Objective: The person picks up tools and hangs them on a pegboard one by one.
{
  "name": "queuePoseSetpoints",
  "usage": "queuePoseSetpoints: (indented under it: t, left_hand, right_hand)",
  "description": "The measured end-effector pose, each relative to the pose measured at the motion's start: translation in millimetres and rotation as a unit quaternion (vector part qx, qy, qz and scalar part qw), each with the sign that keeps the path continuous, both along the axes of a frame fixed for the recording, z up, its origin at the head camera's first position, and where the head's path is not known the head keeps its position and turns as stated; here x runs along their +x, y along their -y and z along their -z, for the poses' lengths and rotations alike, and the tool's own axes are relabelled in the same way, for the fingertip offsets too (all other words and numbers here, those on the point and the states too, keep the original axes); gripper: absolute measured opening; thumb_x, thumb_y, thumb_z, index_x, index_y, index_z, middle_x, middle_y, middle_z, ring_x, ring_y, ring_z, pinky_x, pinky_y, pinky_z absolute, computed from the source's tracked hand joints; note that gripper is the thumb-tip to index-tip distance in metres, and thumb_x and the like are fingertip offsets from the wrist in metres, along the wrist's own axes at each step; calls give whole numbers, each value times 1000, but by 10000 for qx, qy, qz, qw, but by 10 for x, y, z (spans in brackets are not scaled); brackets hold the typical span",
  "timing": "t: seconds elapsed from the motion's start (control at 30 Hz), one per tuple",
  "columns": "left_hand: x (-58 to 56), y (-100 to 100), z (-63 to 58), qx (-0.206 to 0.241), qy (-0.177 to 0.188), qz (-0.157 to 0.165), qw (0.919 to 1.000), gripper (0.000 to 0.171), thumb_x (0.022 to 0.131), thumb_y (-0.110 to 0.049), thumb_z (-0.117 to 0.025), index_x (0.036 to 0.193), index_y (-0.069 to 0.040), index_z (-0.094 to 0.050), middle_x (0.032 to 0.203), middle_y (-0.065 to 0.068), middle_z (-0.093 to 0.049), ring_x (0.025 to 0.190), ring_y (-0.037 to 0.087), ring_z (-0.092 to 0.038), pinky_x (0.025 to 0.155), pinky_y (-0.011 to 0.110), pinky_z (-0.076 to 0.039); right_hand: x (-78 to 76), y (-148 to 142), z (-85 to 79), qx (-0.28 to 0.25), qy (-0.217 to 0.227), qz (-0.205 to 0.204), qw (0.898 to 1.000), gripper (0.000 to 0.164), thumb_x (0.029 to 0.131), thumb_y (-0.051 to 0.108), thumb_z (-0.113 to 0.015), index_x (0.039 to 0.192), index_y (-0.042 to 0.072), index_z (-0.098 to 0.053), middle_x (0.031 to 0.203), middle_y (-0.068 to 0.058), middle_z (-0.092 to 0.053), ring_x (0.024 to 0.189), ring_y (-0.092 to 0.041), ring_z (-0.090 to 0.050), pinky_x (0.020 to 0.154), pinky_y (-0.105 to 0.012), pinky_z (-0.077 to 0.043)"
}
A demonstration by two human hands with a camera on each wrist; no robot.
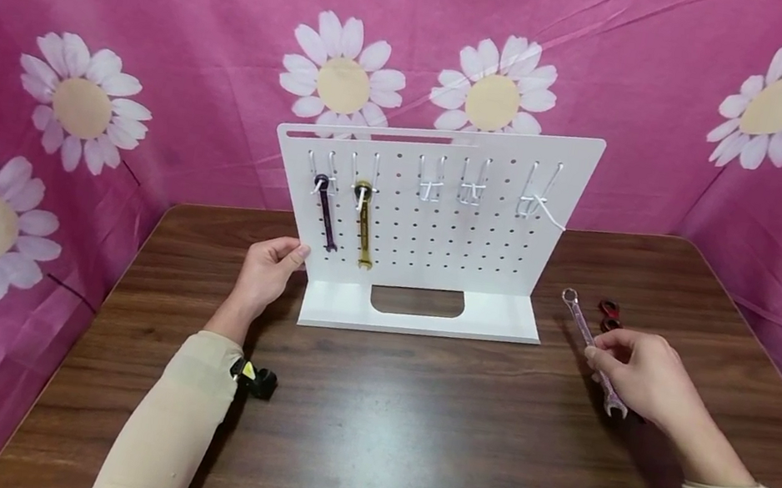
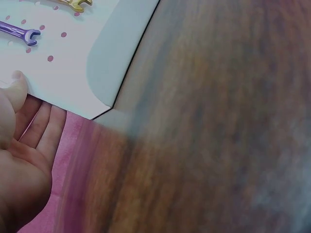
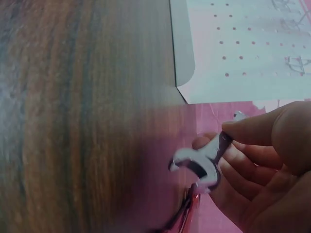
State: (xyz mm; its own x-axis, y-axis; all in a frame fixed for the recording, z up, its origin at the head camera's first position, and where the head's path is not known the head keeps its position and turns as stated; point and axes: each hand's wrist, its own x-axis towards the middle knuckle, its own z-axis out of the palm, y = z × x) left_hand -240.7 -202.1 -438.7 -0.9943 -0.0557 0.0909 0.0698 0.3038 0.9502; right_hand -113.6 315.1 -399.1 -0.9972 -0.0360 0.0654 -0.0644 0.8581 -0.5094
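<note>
A white pegboard [image 1: 437, 242] stands upright on the table. My left hand [image 1: 267, 272] grips its left edge, thumb [image 2: 17, 90] on the front face and fingers behind. Two combination wrenches hang from hooks at the board's left: a purple wrench [image 1: 327, 217] and a gold wrench [image 1: 365, 227]. To the right of the board, my right hand [image 1: 644, 375] pinches a silver combination wrench [image 1: 580, 319] between thumb and fingers. Its ring end points away from me, and its open end [image 3: 192, 165] shows large in the right wrist view.
White wire hooks [image 1: 432, 180] are fixed along the upper board, the rightmost hook [image 1: 536, 198] with a slanting wire. A red and black tool [image 1: 610, 312] lies on the wooden table [image 1: 363, 434] beyond my right hand, partly hidden. Pink flowered cloth [image 1: 227, 17] hangs behind and at both sides.
</note>
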Motion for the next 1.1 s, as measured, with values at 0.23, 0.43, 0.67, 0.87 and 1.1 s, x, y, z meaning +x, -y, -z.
queuePoseSetpoints:
  t: [0.23, 0.43, 0.67, 0.87, 1.1]
  left_hand:
    - [5, -15, -26, -113, 4, 0, 9999, 30, 109, -15, -67, 120, 11, -74, 106, 19, -81, 82, -1, -70, 81, 11, -56]
    - [-31, -62, -20, -39, -24, 114, 9999, 28, 108, -14, -67, 119, 12, -74, 103, 17, -81, 81, 1, -70, 85, 22, -62]
    - [-48, -76, -9, -34, 39, 129, 9999, 28, 108, -15, -68, 119, 10, -75, 103, 13, -82, 80, 0, -71, 94, 39, -64]
    - [-14, -62, -26, 29, 65, 81, 9999, 27, 108, -14, -68, 117, 10, -75, 103, 15, -81, 80, -1, -72, 90, 31, -64]
    - [-2, -8, -17, -26, 85, 12, 10000, 27, 108, -16, -68, 114, 10, -75, 99, 11, -81, 81, 3, -72, 86, 25, -63]
  right_hand:
    - [8, 57, -28, -21, -133, 174, 9998, 20, 101, 20, -75, 108, 2, -79, 74, 0, -78, 63, -2, -57, 65, -23, -41]
    - [94, 115, -48, 20, -212, 211, 9996, 18, 99, 22, -79, 107, 5, -81, 76, 3, -76, 70, -4, -52, 66, -24, -40]
    - [131, 188, -39, -59, -454, 146, 9988, 12, 98, 20, -81, 104, 9, -81, 78, 2, -70, 69, -2, -46, 62, -26, -35]
    - [96, 289, -37, -114, -710, 28, 9974, 13, 96, 16, -81, 105, 7, -81, 75, 1, -69, 64, -3, -44, 60, -26, -35]
    - [44, 440, -92, -205, -890, -255, 9955, 12, 95, 14, -82, 104, 7, -81, 76, 1, -70, 64, -2, -44, 61, -25, -36]
